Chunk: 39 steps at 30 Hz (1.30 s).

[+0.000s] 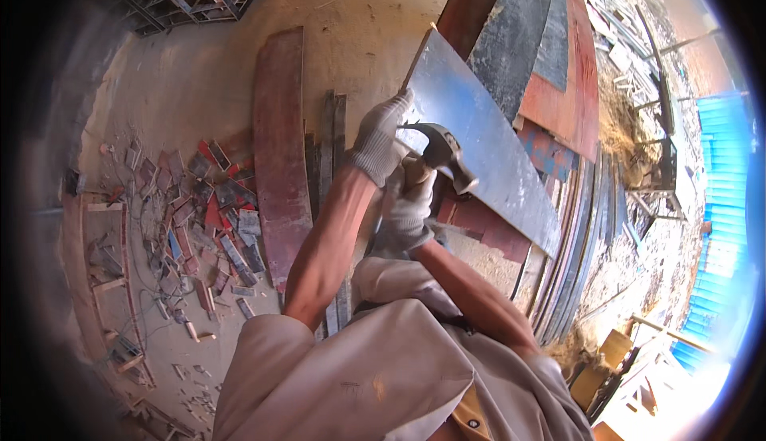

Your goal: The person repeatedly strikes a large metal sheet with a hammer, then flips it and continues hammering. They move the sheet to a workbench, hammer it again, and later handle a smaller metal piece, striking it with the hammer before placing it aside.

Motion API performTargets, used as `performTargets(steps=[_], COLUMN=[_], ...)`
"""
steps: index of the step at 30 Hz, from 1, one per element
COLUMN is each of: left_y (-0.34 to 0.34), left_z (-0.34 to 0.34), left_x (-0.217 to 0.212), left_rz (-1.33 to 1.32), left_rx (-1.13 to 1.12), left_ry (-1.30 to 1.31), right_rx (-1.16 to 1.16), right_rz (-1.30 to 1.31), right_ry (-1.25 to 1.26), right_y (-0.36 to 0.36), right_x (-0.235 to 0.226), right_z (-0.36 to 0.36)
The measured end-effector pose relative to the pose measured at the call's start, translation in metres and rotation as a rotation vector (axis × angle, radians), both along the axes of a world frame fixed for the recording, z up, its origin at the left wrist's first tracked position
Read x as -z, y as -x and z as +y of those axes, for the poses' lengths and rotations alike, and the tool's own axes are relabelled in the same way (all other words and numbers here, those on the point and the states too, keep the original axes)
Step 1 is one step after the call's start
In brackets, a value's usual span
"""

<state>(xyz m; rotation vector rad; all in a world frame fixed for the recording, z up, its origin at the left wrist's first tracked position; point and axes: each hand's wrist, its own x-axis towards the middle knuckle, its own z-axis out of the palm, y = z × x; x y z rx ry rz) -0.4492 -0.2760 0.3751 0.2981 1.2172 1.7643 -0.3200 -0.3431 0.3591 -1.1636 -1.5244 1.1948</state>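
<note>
While the gloved left hand [381, 138] is gripping the grey panel [487, 146] by its left edge, the right hand [409, 201] is clenching the hammer [441, 148], face pointing toward four o'clock. Panel is sitting at two o'clock from centre; offcuts [238, 259] are littering floor [199, 98] at nine.

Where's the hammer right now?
In the head view, just right of centre: the gloved right hand grips the hammer, its head over the shiny board's lower-left edge, beside the left hand.

The left hand [384, 139] grips a board [483, 142], the right hand [409, 200] a hammer [443, 150].
</note>
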Motion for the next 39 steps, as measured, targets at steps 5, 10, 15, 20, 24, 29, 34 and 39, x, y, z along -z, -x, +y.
performTargets(steps=[5,10,15,20,24,29,34,39], left_y=[-0.003,-0.007,-0.015,-0.019,-0.026,-0.038,-0.046,-0.051], left_z=[-0.001,-0.009,-0.012,-0.012,-0.023,-0.034,-0.032,-0.030], left_x=[0.000,-0.012,-0.003,0.022,0.027,0.010,-0.015,-0.018], left_rz=[-0.228,-0.403,-0.547,-0.533,-0.570,-0.545,-0.506,-0.359], left_rx=[-0.078,-0.050,-0.125,-0.305,-0.258,-0.336,-0.293,-0.416], left_ry=[0.086,-0.273,-0.169,-0.240,-0.307,-0.158,-0.187,0.049], right_rx=[-0.319,-0.440,-0.400,-0.331,-0.578,-0.356,-0.520,-0.411], right_rz=[-0.103,0.352,-0.175,0.017,-0.448,-0.272,-0.642,-0.341], right_ry=[0.255,0.451,0.396,0.270,0.278,0.066,-0.127,-0.107], right_y=[-0.055,-0.091,-0.099,-0.086,-0.069,-0.067,-0.076,-0.078], right_x=[-0.035,-0.091,-0.120,-0.115,-0.100,-0.097,-0.100,-0.078], right_z=[0.044,0.087,0.105,0.112,0.116,0.113,0.109,0.109])
